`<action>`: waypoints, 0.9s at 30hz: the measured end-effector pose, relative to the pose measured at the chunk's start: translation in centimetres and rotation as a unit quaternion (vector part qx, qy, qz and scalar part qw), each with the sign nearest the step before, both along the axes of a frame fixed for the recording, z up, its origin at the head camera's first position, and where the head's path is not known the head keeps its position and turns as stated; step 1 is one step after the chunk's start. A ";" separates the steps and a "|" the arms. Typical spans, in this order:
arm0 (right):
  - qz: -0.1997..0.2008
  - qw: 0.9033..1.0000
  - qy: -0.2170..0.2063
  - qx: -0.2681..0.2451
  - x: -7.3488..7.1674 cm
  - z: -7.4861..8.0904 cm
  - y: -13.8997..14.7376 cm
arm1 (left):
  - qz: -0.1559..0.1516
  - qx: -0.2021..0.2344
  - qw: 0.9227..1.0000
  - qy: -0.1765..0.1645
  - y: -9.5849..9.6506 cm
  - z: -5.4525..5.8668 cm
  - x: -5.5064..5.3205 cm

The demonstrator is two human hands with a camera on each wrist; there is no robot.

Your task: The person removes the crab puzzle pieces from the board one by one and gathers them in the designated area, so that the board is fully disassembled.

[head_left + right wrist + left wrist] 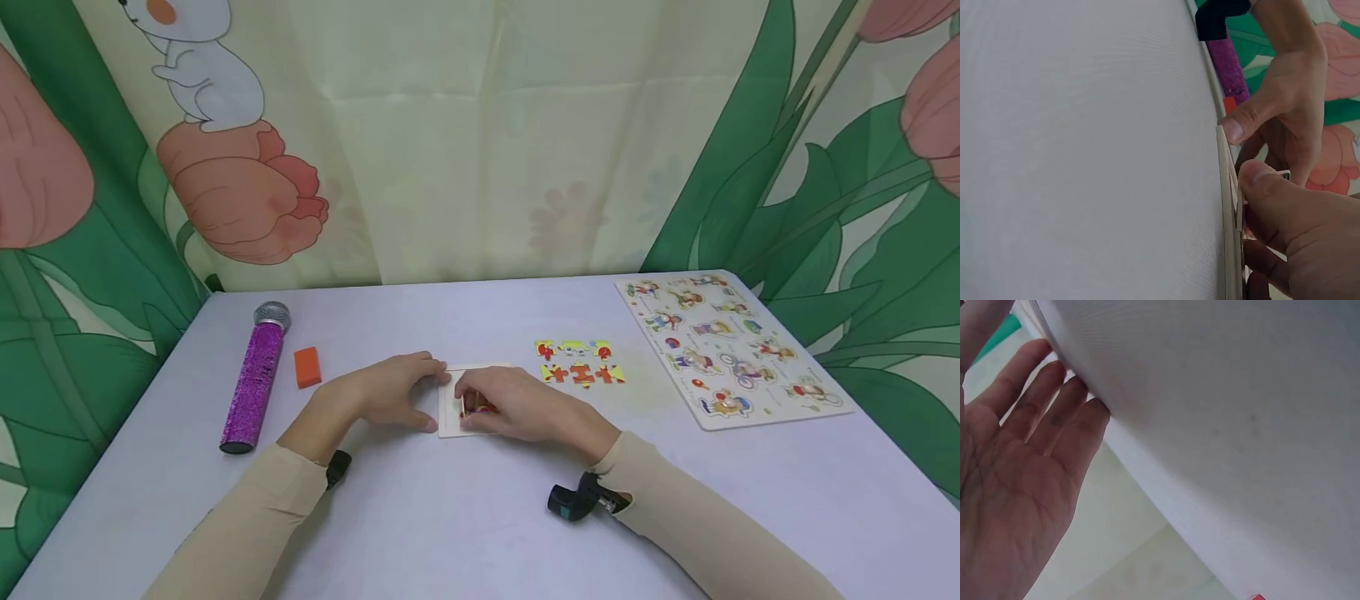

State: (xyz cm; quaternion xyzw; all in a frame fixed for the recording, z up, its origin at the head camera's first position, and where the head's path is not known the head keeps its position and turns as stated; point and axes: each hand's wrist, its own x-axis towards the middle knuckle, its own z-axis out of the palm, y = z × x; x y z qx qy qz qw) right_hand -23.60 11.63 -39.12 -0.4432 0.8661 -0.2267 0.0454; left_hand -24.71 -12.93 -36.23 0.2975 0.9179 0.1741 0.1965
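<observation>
A small pale wooden puzzle tray [450, 427] lies on the table in the head view. At its left edge rests my left hand [393, 390], thumb and fingers spread and holding nothing. My right hand [525, 406] is over the tray and pinches a thin puzzle piece [1239, 215], which stands tilted in the right wrist view. Bits of red and yellow show under the right fingers; the hand hides most of the tray's inside. In the left wrist view the left hand [1029, 469] has its fingertips against the edge.
Two rows of yellow and red puzzle pieces [579, 373] lie right of the tray. A large picture board [738, 350] is at the far right. Left of the hands are an orange block [307, 367] and a glittery purple microphone [257, 383]. A printed curtain [450, 167] hangs behind the table.
</observation>
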 end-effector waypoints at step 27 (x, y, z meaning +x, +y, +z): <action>0.033 0.991 -0.119 -0.051 -1.1 0.1 0.3 | 0.007 0.001 1.000 -0.002 -0.3 -0.2 -0.1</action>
